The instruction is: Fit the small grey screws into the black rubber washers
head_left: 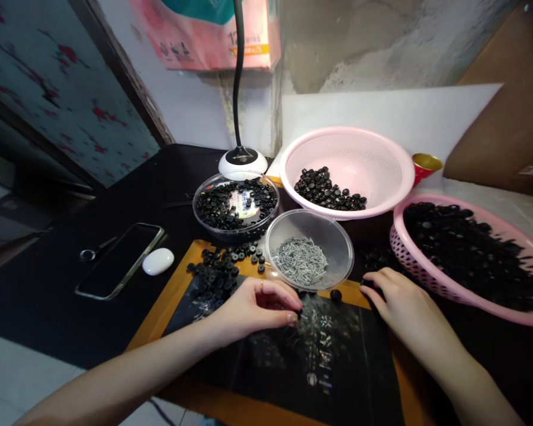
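Note:
My left hand (262, 305), a ring on one finger, pinches a small black part (299, 315) above a dark mat (266, 367). At the mat's right edge, the thumb and forefinger of my right hand (397, 299) come together near loose black parts (375, 258); what lies between them is too dark to make out. Black washer-like discs (215, 272) are heaped beyond my left wrist. Between and beyond both hands stands a clear round tub (344, 260) holding many small silvery metal pins (301, 260). A single black disc (336, 295) lies just in front of it.
A pink colander (382, 154) at the back and a pink basket (406, 260) on the right hold black parts. A clear round dish (196, 213) with small black pieces sits by the lamp base (243, 163). On the left lie a phone (119, 260) and a white oval object (158, 261).

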A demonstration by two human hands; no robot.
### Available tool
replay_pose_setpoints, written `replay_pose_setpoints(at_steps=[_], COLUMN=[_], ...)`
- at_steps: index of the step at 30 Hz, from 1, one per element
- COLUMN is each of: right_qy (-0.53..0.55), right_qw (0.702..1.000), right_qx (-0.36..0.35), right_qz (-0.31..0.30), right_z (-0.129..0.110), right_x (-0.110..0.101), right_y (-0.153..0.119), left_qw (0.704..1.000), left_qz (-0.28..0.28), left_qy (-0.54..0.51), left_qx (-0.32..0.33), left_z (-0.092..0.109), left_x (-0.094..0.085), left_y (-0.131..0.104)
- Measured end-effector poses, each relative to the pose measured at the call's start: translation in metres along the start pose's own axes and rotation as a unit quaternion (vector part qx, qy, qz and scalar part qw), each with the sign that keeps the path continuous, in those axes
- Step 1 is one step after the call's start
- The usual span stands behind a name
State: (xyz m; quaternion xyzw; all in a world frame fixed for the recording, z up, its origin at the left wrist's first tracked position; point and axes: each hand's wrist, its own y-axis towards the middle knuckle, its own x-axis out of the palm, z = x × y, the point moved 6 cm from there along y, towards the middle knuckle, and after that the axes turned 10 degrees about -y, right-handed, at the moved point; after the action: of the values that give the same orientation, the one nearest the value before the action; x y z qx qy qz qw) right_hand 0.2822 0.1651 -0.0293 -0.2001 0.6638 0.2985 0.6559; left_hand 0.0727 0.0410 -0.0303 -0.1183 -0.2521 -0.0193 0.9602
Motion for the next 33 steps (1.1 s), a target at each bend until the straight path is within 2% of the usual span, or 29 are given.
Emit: replay_pose_setpoints(at_steps=[4, 8, 10, 14, 17, 20, 24, 29, 33], right_qy=[0.1, 0.232, 0.321, 0.494, 0.568, 0.608, 0.595, 0.562, 0.578], right_qw=[0.994, 0.972, 0.943, 0.855, 0.805, 0.773, 0.774, 0.81, 0.799], right_qx=[0.033, 0.01, -0.004, 0.01, 0.021, 0.031, 0.046, 0.061, 0.065], right_qz=[0.028, -0.044, -0.091, -0.157, -0.169, -0.179, -0.211, -0.152, -0.151], right_z=[-0.008, -0.03, -0.046, -0.075, -0.089, -0.094, -0.093, -0.087, -0.092], right_x=[-0.017, -0.03, -0.034, -0.037, -0.037, -0.036, -0.028, -0.025, -0.022], right_y=[0.0, -0.001, -0.005, -0.015, -0.02, -0.02, -0.021, -0.021, -0.023], left_qw=[1.0, 1.0, 1.0, 0.998, 0.995, 0.988, 0.974, 0.956, 0.949], left_qz=[0.003, -0.001, -0.002, 0.001, 0.002, -0.011, -0.024, -0.031, -0.048], left_qy=[-0.001, -0.008, 0.001, 0.038, 0.079, 0.119, 0.175, 0.222, 0.232], left_qx=[0.007, 0.003, 0.014, 0.041, 0.062, 0.096, 0.143, 0.188, 0.207], left_z=[0.002, 0.0, 0.0, 0.004, 0.01, 0.017, 0.024, 0.029, 0.03], left_x=[-0.001, 0.0, 0.0, 0.002, 0.004, 0.008, 0.012, 0.015, 0.019], left_y=[-0.001, -0.002, -0.003, -0.006, -0.009, -0.011, -0.014, -0.016, -0.017])
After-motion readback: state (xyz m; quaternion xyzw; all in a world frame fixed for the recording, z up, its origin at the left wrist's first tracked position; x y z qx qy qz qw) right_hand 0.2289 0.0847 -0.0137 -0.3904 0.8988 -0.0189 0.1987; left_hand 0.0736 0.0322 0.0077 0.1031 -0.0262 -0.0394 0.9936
